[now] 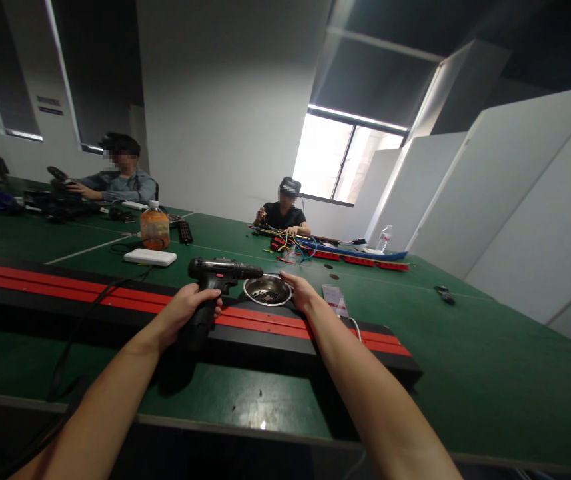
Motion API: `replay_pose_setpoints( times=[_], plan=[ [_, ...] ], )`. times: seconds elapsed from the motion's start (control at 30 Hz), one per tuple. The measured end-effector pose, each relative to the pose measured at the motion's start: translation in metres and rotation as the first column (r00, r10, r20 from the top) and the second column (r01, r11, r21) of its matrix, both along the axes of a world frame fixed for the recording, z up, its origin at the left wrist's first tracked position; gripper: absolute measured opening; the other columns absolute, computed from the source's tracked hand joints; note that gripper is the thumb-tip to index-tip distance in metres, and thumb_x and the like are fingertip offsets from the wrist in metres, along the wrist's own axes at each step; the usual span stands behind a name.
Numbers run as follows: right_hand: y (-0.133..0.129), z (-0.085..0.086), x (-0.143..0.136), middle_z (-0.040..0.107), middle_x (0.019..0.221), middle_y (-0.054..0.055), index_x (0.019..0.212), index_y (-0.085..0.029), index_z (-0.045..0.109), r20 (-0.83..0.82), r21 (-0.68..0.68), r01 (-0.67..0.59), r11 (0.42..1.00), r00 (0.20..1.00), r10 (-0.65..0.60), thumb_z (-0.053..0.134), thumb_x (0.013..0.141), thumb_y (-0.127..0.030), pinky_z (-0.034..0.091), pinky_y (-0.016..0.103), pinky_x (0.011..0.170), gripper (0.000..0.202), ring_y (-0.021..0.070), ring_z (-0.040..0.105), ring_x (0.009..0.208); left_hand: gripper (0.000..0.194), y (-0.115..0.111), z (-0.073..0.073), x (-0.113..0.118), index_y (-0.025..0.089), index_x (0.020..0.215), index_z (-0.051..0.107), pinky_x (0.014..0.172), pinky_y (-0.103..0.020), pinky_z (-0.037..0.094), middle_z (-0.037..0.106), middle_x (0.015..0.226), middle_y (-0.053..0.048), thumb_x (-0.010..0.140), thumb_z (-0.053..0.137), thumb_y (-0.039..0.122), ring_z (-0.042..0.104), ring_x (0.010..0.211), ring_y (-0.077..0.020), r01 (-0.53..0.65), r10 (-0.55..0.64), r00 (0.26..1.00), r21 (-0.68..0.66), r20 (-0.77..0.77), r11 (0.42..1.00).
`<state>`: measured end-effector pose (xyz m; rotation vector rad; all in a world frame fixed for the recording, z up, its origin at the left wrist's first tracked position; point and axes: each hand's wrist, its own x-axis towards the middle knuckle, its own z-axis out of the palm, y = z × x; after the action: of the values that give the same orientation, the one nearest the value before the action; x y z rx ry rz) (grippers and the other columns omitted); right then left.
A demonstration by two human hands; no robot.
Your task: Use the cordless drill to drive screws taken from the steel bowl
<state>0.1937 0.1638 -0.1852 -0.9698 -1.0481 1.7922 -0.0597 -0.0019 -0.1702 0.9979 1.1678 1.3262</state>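
Observation:
My left hand (190, 310) is wrapped round the handle of a black cordless drill (222, 269), which points to the right. The drill's thin bit reaches over a round metal bowl (268, 304) with small dark pieces in its bottom. At the bowl's right rim is my right hand (302, 292), its fingertips pinched together by the tip of the bit. What those fingers hold, if anything, is too small to make out. Under both hands runs a long black bar with a red grooved top (270, 322).
On the green table (495, 360) stand an orange drink bottle (154, 227), a white power bank (150, 257) and a phone (335, 300). A black cable (85, 313) crosses the bar. Two people work across the table, one beside coloured wires (290, 247).

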Motion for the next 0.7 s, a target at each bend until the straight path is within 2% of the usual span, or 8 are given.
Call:
replay_pose_setpoints(
  times=[0.23, 0.37, 0.7],
  plan=[
    [-0.0037, 0.0032, -0.0006, 0.071, 0.070, 0.005, 0.091, -0.015, 0.066, -0.008, -0.028, 0.016, 0.999, 1.000, -0.016, 0.067, 0.089, -0.028, 0.056, 0.030, 0.066, 0.013, 0.0181, 0.067, 0.063, 0.021, -0.0032, 0.0046, 0.0024, 0.012, 0.075, 0.065, 0.051, -0.026, 0.054, 0.069, 0.068, -0.009, 0.075, 0.075, 0.031, 0.066, 0.058, -0.0173, -0.010, 0.010, 1.000, -0.012, -0.010, 1.000],
    [-0.0036, 0.0031, -0.0001, 0.071, 0.069, 0.005, 0.090, -0.014, 0.066, -0.018, -0.017, -0.012, 1.000, 1.000, 0.011, 0.067, 0.089, -0.027, 0.055, 0.029, 0.065, 0.013, 0.0178, 0.067, 0.062, 0.022, -0.0037, 0.0039, 0.0022, 0.012, 0.077, 0.065, 0.052, -0.026, 0.054, 0.069, 0.069, -0.009, 0.076, 0.075, 0.031, 0.066, 0.059, -0.0168, -0.001, 0.001, 1.000, -0.004, -0.011, 1.000],
    [0.0009, 0.0000, -0.0009, 0.071, 0.070, 0.004, 0.091, -0.014, 0.066, 0.010, -0.012, 0.013, 1.000, 1.000, -0.013, 0.064, 0.090, -0.027, 0.053, 0.026, 0.061, 0.013, 0.0163, 0.066, 0.060, 0.023, -0.0034, 0.0038, 0.0018, 0.012, 0.080, 0.064, 0.052, -0.026, 0.054, 0.069, 0.070, -0.008, 0.077, 0.075, 0.032, 0.065, 0.059, -0.0164, -0.004, 0.004, 1.000, -0.010, -0.018, 1.000]
  ],
)
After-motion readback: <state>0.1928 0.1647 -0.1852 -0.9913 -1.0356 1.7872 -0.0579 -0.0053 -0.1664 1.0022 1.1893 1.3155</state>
